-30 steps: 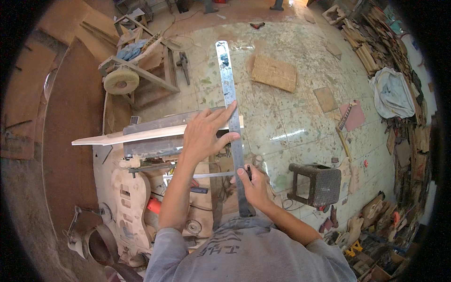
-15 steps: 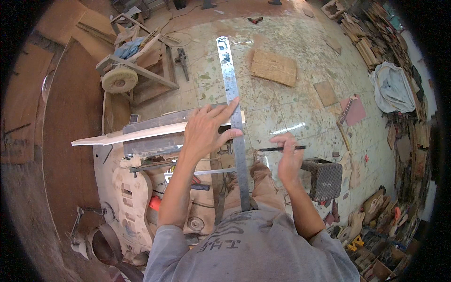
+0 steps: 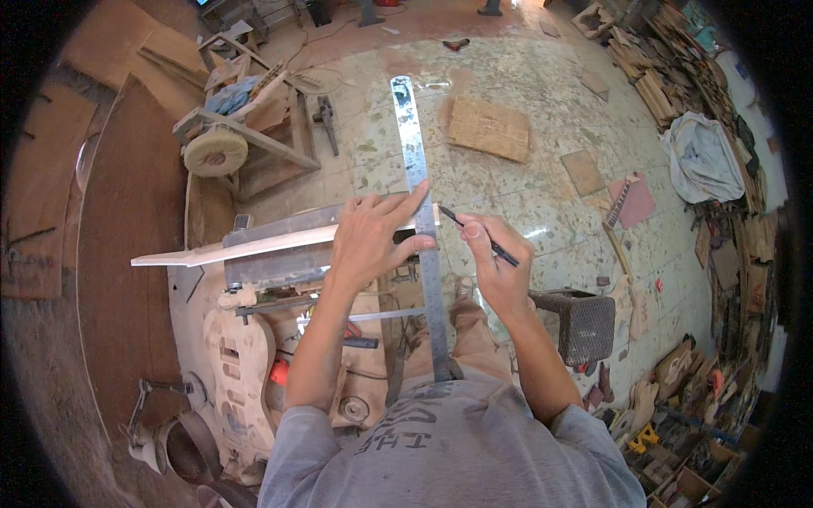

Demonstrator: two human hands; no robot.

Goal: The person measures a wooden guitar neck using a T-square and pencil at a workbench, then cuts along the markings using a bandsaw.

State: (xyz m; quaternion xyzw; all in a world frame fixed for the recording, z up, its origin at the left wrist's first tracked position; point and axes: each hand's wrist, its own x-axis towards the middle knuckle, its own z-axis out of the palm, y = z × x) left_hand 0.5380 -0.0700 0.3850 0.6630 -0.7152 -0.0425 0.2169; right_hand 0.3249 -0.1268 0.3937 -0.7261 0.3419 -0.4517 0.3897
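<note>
A long steel ruler [image 3: 409, 127] lies crosswise over the end of a slim pale wood piece [image 3: 254, 245]. My left hand [image 3: 366, 241] bears down on both, with its index finger and thumb on the ruler and the other fingers over the wood. The wood widens at its left end and rests along a dark grey block-like support [image 3: 279, 269]. In my right hand [image 3: 506, 271] is a black pen [image 3: 452, 217], pinched between thumb and fingers. Its tip is at the wood's right end, just right of the ruler; whether it touches is too small to tell.
A guitar-body-shaped wood piece [image 3: 241, 372] and tools cover the bench at lower left. A buffing wheel [image 3: 216, 152] on a wooden frame stands far left. A dark mesh-sided stool [image 3: 586, 326] stands right of my legs. A board [image 3: 489, 129] lies on the floor ahead.
My right hand has moved left and up, turning the pen so that its tip comes to the wood's end beside the ruler. My left hand keeps its place on the ruler and wood.
</note>
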